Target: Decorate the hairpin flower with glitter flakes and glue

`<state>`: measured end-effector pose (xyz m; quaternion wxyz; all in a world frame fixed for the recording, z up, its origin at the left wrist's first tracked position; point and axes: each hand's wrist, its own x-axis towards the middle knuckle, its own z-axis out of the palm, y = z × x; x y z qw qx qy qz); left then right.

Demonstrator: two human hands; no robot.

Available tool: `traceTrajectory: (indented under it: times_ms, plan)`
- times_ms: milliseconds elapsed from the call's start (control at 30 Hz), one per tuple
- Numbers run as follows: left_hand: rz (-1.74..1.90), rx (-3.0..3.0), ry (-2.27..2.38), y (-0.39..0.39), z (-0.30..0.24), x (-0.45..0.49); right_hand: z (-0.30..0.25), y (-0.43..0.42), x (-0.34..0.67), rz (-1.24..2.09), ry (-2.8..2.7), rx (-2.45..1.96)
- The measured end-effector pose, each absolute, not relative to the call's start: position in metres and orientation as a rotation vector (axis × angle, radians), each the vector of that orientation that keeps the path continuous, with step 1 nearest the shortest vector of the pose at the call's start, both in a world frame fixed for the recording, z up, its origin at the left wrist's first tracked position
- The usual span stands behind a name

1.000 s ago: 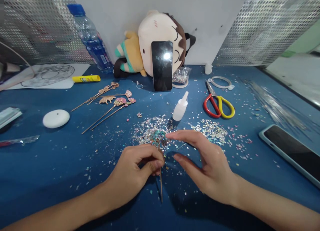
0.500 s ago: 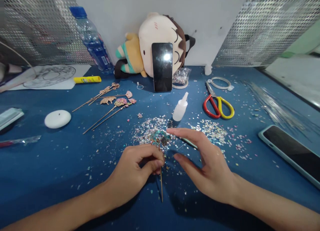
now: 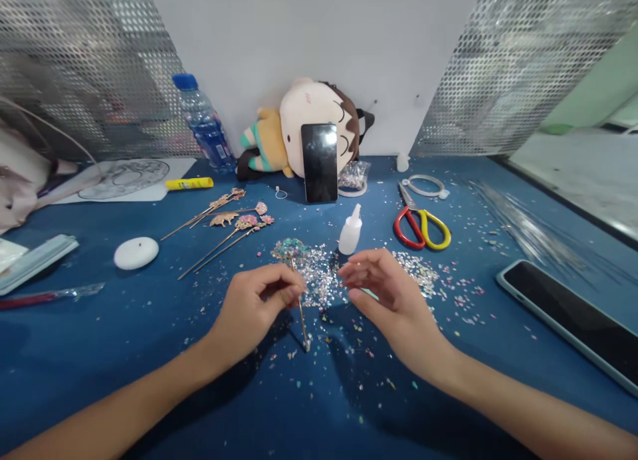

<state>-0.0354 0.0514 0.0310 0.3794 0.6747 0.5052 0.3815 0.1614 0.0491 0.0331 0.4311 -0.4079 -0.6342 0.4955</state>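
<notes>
My left hand (image 3: 260, 297) pinches the thin stick of a hairpin (image 3: 302, 322) between thumb and fingers. The hairpin's teal, glittery head (image 3: 291, 249) sticks out beyond the fingers, over the edge of loose shiny sequins (image 3: 321, 274). Its tip points toward me. To the right, my right hand (image 3: 393, 304) hovers with curved fingers apart from the thumb, nothing visible between them. A slim pale-green item (image 3: 369, 293) lies partly hidden behind that hand. Just past it stands a white glue bottle (image 3: 350, 232) with a pointed nozzle.
Several finished hairpins (image 3: 234, 230) lie left of the sequins, near a white oval object (image 3: 136, 253). Red-and-yellow scissors (image 3: 421, 227), a phone (image 3: 573, 320) and thin wires (image 3: 528, 224) are on the right. Behind, another phone (image 3: 319, 163) leans on a plush doll (image 3: 299, 127).
My left hand has moved left with the hairpin, whose head now sits farther left over the sequins. My right hand's fingers have curled in more. The whole view has shifted slightly.
</notes>
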Motion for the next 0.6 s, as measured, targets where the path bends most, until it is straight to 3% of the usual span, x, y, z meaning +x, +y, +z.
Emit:
traceTrajectory:
  times_ms: [600]
  plan:
    - [0.844,2.084,1.556,0.077,0.051,-0.055,0.059,0.046,0.187,1.022,-2.160,-1.335]
